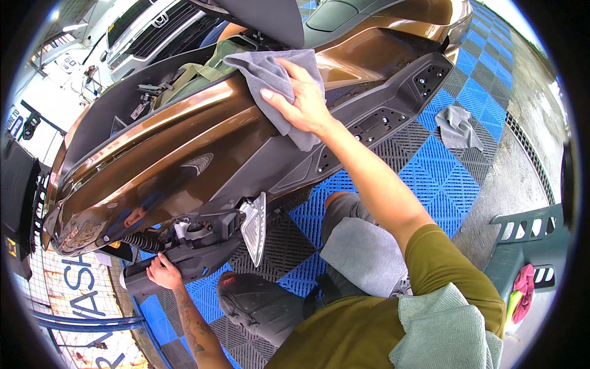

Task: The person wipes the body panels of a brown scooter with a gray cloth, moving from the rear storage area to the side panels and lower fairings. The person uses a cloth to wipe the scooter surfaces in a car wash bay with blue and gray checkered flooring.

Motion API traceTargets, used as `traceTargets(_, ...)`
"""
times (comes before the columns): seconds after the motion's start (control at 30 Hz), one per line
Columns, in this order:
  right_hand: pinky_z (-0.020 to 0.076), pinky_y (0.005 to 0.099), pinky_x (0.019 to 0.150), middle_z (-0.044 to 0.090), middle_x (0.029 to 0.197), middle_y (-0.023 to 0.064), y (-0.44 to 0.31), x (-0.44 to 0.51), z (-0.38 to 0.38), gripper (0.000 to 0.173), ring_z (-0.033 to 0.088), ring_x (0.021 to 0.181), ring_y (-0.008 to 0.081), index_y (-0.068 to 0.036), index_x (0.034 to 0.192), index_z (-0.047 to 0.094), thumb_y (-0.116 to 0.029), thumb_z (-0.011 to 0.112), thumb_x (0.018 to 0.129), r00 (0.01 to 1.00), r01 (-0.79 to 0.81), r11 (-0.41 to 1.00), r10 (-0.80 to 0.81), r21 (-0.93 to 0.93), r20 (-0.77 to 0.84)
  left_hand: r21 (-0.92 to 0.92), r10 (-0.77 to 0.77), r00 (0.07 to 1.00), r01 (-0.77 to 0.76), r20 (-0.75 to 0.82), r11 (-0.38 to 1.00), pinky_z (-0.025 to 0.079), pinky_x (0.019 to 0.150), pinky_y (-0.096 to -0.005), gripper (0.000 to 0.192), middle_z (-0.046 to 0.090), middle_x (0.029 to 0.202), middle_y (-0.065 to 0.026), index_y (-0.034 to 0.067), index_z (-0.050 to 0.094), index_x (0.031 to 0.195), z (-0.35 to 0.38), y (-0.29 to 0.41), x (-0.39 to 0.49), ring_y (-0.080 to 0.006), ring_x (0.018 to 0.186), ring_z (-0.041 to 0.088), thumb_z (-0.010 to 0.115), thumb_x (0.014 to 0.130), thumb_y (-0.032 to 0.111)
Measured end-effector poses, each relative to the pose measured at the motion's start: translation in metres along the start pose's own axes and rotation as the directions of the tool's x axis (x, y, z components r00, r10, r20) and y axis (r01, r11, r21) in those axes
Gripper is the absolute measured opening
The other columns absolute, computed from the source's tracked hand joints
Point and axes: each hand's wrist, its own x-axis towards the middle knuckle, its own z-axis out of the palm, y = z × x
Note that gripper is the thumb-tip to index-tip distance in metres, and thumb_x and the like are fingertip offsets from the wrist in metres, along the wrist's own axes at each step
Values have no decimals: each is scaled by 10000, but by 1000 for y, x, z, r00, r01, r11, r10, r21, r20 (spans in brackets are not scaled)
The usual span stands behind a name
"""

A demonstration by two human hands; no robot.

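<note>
My right hand [304, 99] presses a grey microfiber cloth [265, 76] on the glossy brown side panel [221, 120] of a scooter, near the rim of its underseat compartment [99, 108]. Part of the panel is hidden under the cloth. Lower left, my left hand [165, 273] rests on the black exhaust muffler [198, 263], fingers slightly apart and holding nothing. A silver passenger footpeg [254, 228] sticks out between the hands. Above the compartment, the dark seat [272, 18] is tilted up. A green fabric bag [214, 62] lies inside.
Another grey cloth [458, 128] lies on the blue and dark grey floor tiles [433, 161]. One cloth [364, 249] covers my knee; a folded one [447, 330] lies over my shirt. At right stands a green plastic chair [516, 246] with a pink cloth [523, 288]. A car [156, 32] stands behind.
</note>
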Motion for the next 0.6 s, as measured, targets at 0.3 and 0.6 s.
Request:
traceTargets(0.3, 270, 431, 1211, 436, 1493, 303, 38, 9, -25, 913, 392, 1433, 396, 87, 1434, 453, -632, 612, 894, 989, 139, 959, -124, -246, 76, -6, 7, 1000, -7, 8, 1000, 391, 1058, -473, 423, 686, 905, -97, 58, 692, 906, 3, -4, 0, -307, 909, 636, 433, 1049, 361)
traceTargets(0.6, 246, 479, 1214, 419, 1527, 249, 46, -7, -26, 800, 344, 1450, 423, 20, 1492, 390, -524, 591, 941, 998, 15, 963, 3, -269, 66, 7, 15, 1000, -15, -8, 1000, 387, 1056, -458, 428, 682, 887, -93, 55, 691, 899, 2, -2, 1, -302, 903, 633, 435, 1049, 364)
